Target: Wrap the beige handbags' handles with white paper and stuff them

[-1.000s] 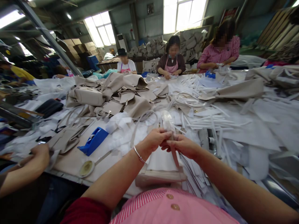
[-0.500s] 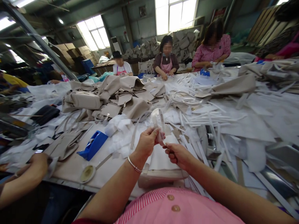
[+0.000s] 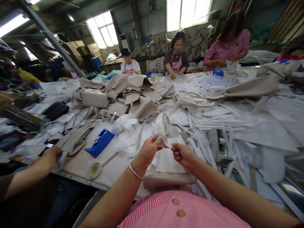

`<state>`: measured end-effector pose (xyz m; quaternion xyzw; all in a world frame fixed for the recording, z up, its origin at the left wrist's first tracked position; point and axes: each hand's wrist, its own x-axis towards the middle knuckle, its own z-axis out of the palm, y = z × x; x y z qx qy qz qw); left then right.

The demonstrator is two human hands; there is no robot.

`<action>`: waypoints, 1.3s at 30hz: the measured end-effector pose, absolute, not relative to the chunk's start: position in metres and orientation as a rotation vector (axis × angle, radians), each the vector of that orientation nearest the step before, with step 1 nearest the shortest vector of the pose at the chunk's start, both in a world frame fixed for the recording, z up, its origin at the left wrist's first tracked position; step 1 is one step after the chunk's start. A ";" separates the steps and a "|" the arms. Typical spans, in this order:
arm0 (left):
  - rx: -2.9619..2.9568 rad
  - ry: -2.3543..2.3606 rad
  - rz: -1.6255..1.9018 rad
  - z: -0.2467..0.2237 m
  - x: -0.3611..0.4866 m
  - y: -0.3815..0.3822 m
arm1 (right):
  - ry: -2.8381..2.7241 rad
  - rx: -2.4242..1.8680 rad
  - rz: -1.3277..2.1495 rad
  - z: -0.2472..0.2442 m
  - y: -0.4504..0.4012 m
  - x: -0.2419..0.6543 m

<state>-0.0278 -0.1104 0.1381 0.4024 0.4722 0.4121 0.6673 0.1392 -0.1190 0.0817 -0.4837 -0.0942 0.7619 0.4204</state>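
Observation:
In front of me my left hand [image 3: 152,147] is closed around the lower left of a looped strap wrapped in whitish, translucent material [image 3: 163,125], probably a bag handle. My right hand [image 3: 182,153] pinches the lower end of this wrapping, close to the left fingertips. Below both hands a beige bag [image 3: 169,182] lies at the table's near edge, with a white sheet [image 3: 166,161] over it. The join between loop and bag is hidden by my hands.
Left of my hands are a blue tape dispenser [image 3: 99,142], a roll of tape [image 3: 94,170] and crumpled white wrapping [image 3: 127,131]. Beige bags [image 3: 92,97] are heaped beyond. White strips [image 3: 218,122] and a grey dispenser [image 3: 220,145] lie right. A co-worker's hand [image 3: 51,156] is at left.
The wrapped loop has turned and shows its opening more widely. Both hands keep their grip and sit slightly lower against the bag. The whole view has shifted a little.

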 end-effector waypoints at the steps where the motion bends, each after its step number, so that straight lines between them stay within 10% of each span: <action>1: 0.956 1.102 0.913 0.136 -0.030 -0.112 | -0.244 -1.216 1.899 0.082 -0.119 0.140; 15: 0.845 1.118 0.900 0.117 -0.033 -0.122 | -0.708 -1.371 1.671 0.070 -0.127 0.138; 27: 0.806 1.208 0.763 0.117 -0.026 -0.124 | -2.471 -1.167 0.040 0.081 -0.124 0.159; 39: 0.574 1.106 0.617 0.109 -0.033 -0.122 | -2.713 -0.759 -0.021 0.092 -0.110 0.166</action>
